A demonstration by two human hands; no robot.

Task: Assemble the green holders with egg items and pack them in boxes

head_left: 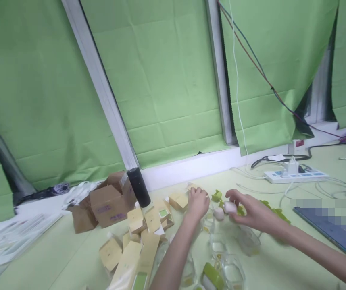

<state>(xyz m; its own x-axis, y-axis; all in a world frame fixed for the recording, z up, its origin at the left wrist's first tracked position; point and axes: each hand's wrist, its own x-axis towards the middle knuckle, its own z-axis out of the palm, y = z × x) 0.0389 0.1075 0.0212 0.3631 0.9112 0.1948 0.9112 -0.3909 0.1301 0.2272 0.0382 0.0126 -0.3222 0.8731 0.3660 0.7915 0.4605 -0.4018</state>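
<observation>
My right hand [250, 211] pinches a small whitish rounded piece [230, 208] between thumb and fingers, above the table. Just left of it is a second pinkish-white rounded piece [219, 214]. My left hand [198, 202] has its fingers curled downward, beside a pale yellow box [178, 200]; whatever lies under its fingertips is hidden. Between and below the hands stand clear containers [218, 245]. Small green parts [217, 195] lie behind and to the right of the pieces. Nearer to me is a green-and-white item [213, 277].
Several opened yellow boxes [136, 257] pile up on the left, before a brown carton [108, 205] and a black cylinder [138, 187]. At right are a white power strip [297, 175], loose cables and a dark tablet-like slab [327, 229]. Green curtains [161, 80] hang behind.
</observation>
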